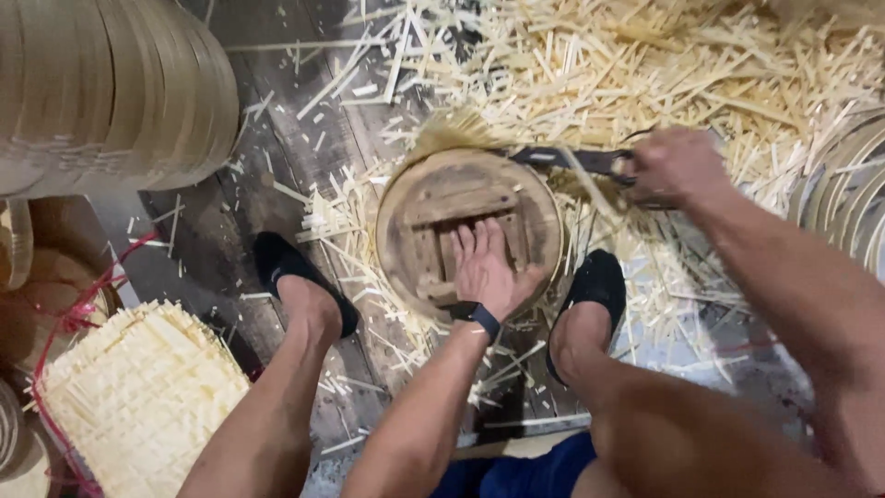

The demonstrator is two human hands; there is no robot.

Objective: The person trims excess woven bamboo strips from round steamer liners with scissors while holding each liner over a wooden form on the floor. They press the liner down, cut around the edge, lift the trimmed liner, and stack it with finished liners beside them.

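**Q:** Entry, near side first. What lies closest to you?

**A:** Near left: a stack of woven mats (138, 397), pale square lattice, bound with red cord (74, 314). My feet, in black slippers (286, 267), are planted on either side of the work on the dark floorboards (267, 175).

**Q:** And the work itself?

**A:** It is a round wooden form (433, 198) between my feet. The form is a worn brown disc with cross battens and a thin bent band around its edge. My left hand (486, 267) lies flat on its near half, fingers (475, 242) spread and straight. They grip nothing and only press down.

**Q:** Right hand?

**A:** My right hand (678, 166) is at the far right of the form, its fingers closed in a full fist around a knife (562, 159). The handle is hidden in the fist. The dark blade reaches left across the far rim.

**Q:** Step in hand?

**A:** My judgement is trimming. A fringe of splint ends (452, 129) sticks out past the far rim, and the blade is beside it. Another cut would need the left palm to pin the form firmly, the blade to stay close to the rim, and the left fingers to keep away from the edge.

**Q:** Beyond that?

**A:** Offcuts (645, 65) lie in a thick heap across the far floor, straw-coloured, thin, straight and splintery. At far left is a stack of bent hoops (111, 83), smooth and layered.
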